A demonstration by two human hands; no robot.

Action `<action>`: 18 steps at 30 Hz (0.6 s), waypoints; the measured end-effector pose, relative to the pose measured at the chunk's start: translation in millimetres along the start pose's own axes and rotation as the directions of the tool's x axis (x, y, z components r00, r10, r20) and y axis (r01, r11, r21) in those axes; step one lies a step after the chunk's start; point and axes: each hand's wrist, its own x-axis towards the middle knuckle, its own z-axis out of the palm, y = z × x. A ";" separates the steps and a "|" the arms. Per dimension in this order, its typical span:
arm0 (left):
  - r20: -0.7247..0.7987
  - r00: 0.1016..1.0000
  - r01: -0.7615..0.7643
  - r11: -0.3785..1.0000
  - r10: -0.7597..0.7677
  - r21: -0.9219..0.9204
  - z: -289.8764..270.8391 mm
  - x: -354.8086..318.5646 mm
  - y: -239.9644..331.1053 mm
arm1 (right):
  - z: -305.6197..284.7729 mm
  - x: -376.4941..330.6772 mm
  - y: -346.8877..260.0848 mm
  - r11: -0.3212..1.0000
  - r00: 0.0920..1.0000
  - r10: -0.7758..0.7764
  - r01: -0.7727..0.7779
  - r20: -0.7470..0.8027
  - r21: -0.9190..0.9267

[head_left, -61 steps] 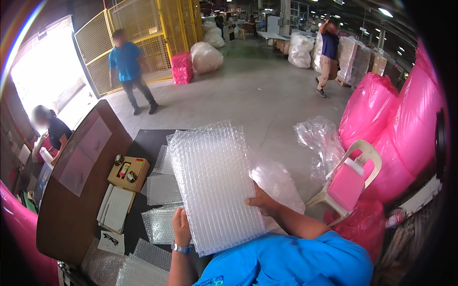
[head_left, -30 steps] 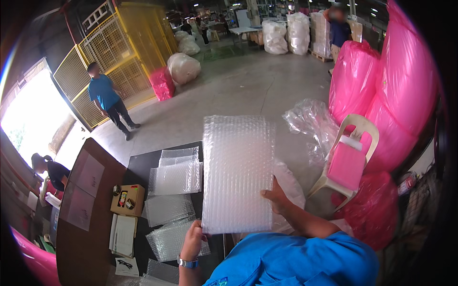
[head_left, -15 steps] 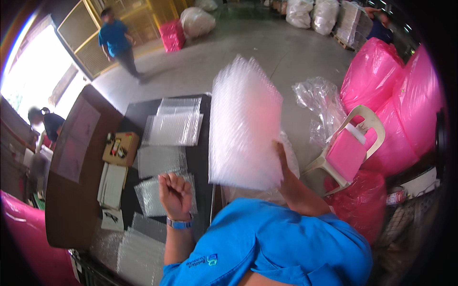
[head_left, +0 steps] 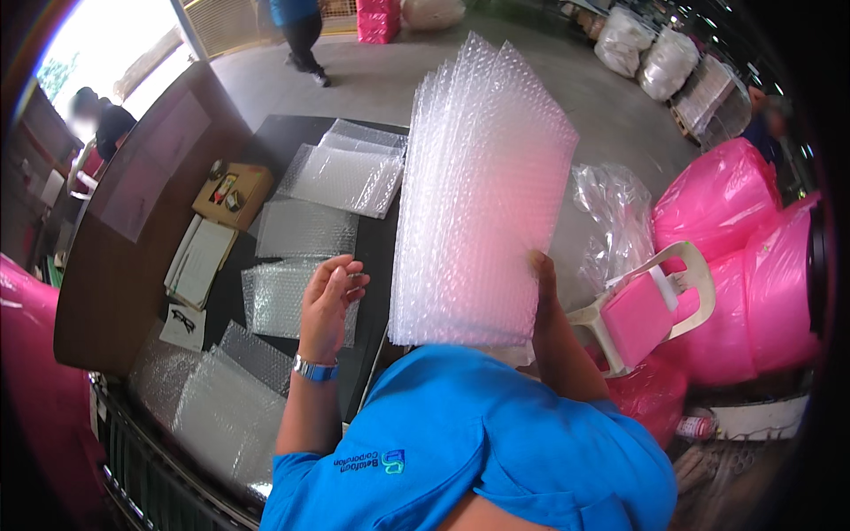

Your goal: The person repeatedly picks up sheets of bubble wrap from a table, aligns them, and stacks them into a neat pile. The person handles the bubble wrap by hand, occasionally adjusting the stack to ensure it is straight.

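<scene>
"One stack of bubble wrap sheets (head_left: 478,221) is up in front of your chest, just beside the right edge of the dark table (head_left: 376,243)."

"How many sheets am I holding?"

"Several, fanned at the top; they overlap too much for me to count. On the table I make out at least four groups of loose sheets (head_left: 341,181), plus one cardboard box (head_left: 235,192), one notebook (head_left: 202,263) and one pair of glasses (head_left: 183,320). To your right there's one chair (head_left: 704,285) with one pink block (head_left: 637,319) on it."

"Which way does my stack point?"

"Its long axis runs away from you, the top leaning a little to your right. The peaked corners are at the far end; the straight short edge is nearest your shirt (head_left: 496,425)."

"And my hands?"

"Your right hand (head_left: 546,279) grips the stack's right side, thumb on the near face. Your left hand (head_left: 329,296), with one watch (head_left: 316,369) at the wrist, is apart from the stack, over the table, its fingers loosely curled."
</scene>
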 end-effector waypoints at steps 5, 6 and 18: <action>0.101 0.990 -0.099 0.995 0.096 0.029 19.6 20.0 8.1 | 8.8 -10.5 -4.6 0.965 0.994 -0.076 0.093 0.081 -0.244; 0.228 0.952 -0.235 0.966 0.206 0.106 27.3 27.4 3.4 | 2.9 -12.4 -2.5 0.956 0.989 -0.096 0.122 0.110 -0.267; 0.535 0.826 0.206 0.979 -0.178 0.007 79.6 92.1 -61.0 | -34.2 -84.2 -17.2 0.887 0.884 -0.424 0.449 0.195 -0.106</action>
